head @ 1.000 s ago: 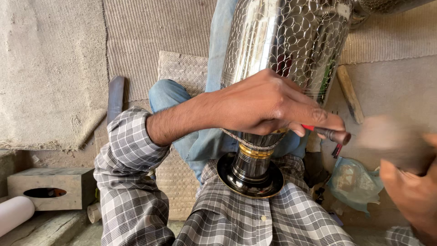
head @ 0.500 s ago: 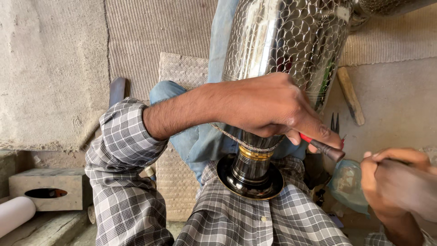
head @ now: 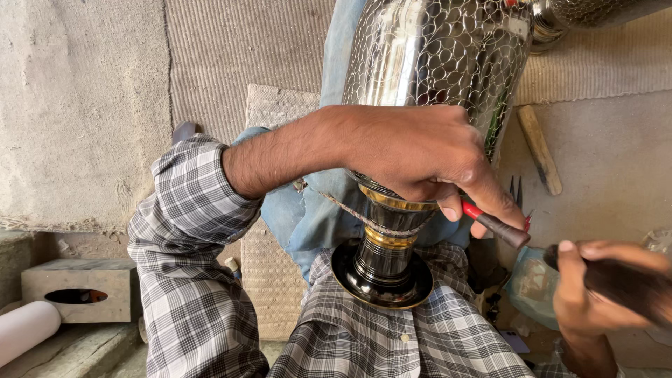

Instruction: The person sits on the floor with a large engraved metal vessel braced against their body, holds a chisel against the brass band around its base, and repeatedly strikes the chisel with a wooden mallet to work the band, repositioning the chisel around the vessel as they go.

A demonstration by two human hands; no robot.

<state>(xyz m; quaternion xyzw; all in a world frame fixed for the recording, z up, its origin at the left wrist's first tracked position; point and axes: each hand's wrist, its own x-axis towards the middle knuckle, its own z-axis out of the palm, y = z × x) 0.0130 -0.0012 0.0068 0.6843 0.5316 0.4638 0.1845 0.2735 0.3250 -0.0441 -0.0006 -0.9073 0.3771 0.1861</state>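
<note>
A white roll [head: 26, 329] lies at the far left beside a grey block [head: 78, 288] with a slot. A woven mat [head: 269, 273] lies under the checked sleeve. In the middle, a shiny metal vase [head: 434, 56] with a scale-like pattern lies tilted against the person's lap, its dark foot [head: 381, 280] toward the shirt. The left hand [head: 420, 150] rests over the vase's neck, fingers closed around a red-handled tool [head: 493, 224] pointing right. A wooden stick [head: 539, 148] lies on the floor beyond. At the right edge, the right hand [head: 584, 297] is closed around a dark, blurred handle [head: 619, 283], just beside the tool's tip.
</note>
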